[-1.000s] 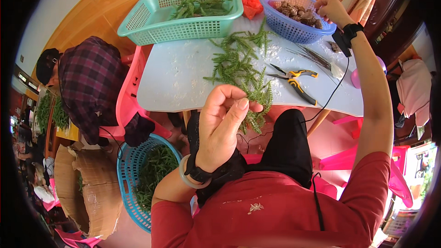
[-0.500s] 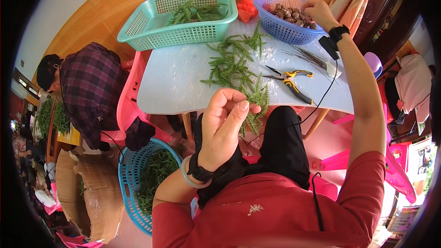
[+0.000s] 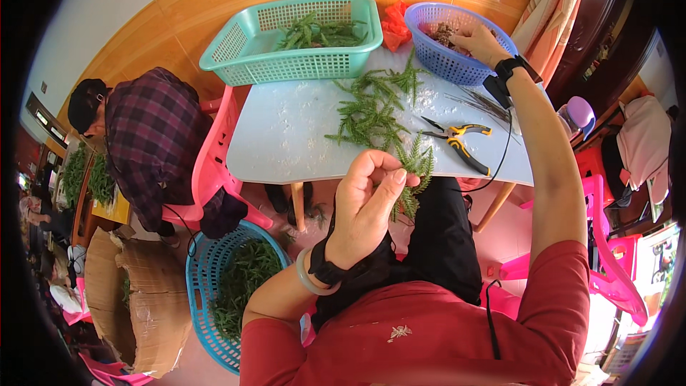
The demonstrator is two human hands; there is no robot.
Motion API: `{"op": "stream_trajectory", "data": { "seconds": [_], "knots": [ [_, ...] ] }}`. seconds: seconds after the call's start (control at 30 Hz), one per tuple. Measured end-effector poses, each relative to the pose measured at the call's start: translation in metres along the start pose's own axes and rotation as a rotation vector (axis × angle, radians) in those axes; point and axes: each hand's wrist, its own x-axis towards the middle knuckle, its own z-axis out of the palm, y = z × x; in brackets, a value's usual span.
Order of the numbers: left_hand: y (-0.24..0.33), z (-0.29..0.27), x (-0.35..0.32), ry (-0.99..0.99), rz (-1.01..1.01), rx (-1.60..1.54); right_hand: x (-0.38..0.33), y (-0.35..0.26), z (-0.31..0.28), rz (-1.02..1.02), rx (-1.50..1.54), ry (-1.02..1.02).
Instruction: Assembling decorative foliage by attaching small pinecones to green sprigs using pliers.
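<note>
Thumb and fingers of my left hand (image 3: pixel 368 204) pinch the end of a green fern-like plastic pine sprig (image 3: pixel 416 164) in front of the table's near edge. My right hand (image 3: pixel 482 46) reaches into the purple-blue basket (image 3: pixel 451 57) at the back right, among brown pine cones (image 3: pixel 441 33); its fingertips are hidden there. More green sprigs (image 3: pixel 366 120) lie in a trail across the middle of the white table (image 3: pixel 279 132). Just right of them are long-nose pliers (image 3: pixel 466 150) with black and yellow handles, jaws spread. Thin dark wire stems (image 3: pixel 487 103) lie behind the pliers.
A mint green basket (image 3: pixel 307 64) with sprigs stands at the back, beside a red plastic bag (image 3: pixel 395 26). On the floor at left are a blue basket (image 3: pixel 204 307) of greenery and a cardboard box (image 3: pixel 153 307). Another person (image 3: pixel 153 129) bends near a pink chair (image 3: pixel 218 143).
My right hand has moved from the basket's right rim down and left into the pine cones. My left hand keeps its pinch on the sprig. The whole view has shifted slightly.
</note>
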Motion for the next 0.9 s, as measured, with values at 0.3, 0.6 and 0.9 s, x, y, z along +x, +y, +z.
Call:
{"op": "stream_trajectory", "data": {
  "seconds": [0.3,0.6,0.9],
  "knots": [
    [-0.010,-0.004,0.003,-0.023,-0.060,-0.039,0.005,0.009,-0.001,-0.119,-0.088,-0.103],
    [-0.017,-0.004,0.007,-0.066,-0.096,-0.063,0.000,0.006,-0.004,0.040,0.155,-0.060],
    [-0.019,-0.003,0.009,-0.043,-0.119,-0.038,0.002,0.015,-0.005,0.035,0.211,-0.129]
  ]
}}
